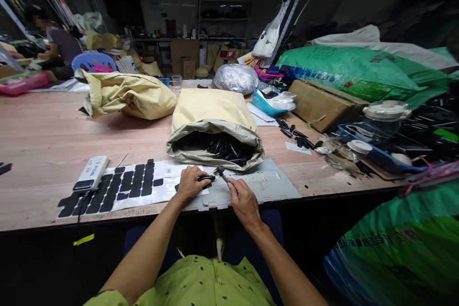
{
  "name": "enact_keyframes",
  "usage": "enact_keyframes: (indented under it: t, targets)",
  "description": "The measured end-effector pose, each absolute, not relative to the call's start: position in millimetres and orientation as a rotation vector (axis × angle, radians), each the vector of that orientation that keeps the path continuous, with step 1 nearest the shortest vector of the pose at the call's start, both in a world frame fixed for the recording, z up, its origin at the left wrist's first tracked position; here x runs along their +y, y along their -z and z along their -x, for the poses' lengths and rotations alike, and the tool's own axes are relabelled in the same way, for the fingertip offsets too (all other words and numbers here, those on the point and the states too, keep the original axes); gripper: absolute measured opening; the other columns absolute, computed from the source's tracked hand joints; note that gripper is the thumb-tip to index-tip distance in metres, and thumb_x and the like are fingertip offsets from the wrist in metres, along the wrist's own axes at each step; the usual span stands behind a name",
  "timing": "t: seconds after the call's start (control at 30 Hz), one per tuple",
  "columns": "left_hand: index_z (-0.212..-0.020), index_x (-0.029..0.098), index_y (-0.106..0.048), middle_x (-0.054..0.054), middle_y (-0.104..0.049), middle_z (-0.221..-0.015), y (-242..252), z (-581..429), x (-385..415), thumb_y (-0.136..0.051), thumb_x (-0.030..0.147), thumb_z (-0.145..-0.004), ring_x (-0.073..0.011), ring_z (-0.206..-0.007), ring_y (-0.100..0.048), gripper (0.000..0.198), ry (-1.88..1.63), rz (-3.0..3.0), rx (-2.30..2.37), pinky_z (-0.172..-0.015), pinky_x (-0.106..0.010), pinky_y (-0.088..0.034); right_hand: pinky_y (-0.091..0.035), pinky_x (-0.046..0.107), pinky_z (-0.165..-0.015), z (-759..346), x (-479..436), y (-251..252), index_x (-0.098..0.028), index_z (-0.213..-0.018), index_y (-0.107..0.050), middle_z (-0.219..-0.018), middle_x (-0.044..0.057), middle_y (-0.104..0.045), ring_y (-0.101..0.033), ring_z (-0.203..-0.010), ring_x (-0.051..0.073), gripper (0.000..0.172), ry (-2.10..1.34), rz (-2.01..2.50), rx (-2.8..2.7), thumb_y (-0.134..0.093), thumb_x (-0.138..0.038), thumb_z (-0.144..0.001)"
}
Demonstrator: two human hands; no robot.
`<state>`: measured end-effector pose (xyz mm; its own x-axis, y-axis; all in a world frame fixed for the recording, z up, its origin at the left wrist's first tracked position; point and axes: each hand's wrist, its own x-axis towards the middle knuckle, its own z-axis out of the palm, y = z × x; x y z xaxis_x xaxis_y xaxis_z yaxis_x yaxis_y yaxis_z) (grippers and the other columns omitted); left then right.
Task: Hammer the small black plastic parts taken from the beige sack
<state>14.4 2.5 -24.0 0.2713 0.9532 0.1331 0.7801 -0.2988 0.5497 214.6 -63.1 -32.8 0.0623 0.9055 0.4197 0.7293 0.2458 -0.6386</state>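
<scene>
My left hand (191,181) is closed around a slim black piece (206,178) lying low over the grey board (247,191); a small yellow-green spot shows by its tip. In my right hand (244,201) is the handle of a small hammer (223,174), whose metal head is just above that tip; whether they touch I cannot tell. Right behind both hands, an open woven sack (215,110) lies on its side with many black pieces (231,148) in its mouth. Left of my left hand is a white sheet (168,172) bearing rows of black pads (125,182).
A white device (91,173) with a cable rests on the pads' left end. Another tan sack (132,95) lies behind. To the right are loose black pieces (304,141), a cardboard box (326,105) and a clear jar (385,117). Another person (59,45) sits far left.
</scene>
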Motion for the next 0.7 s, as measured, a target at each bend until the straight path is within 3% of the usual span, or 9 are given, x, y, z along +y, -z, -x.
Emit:
enact_keyframes:
  t: [0.7]
  targets:
    - [-0.096, 0.028, -0.077, 0.0, -0.069, -0.087, 24.9, -15.7, 2.7, -0.075, 0.039, -0.079, -0.0207, -0.09, -0.054, 0.021, -0.647, -2.107, 1.574, -0.082, -0.034, -0.035, -0.05, 0.024, -0.075, -194.2, -69.6, 25.0, -0.02, -0.113, -0.066, -0.094, 0.006, -0.068, -0.065, -0.086, 0.016, 0.033, -0.078, 1.478, -1.91, -0.038, -0.03, -0.101]
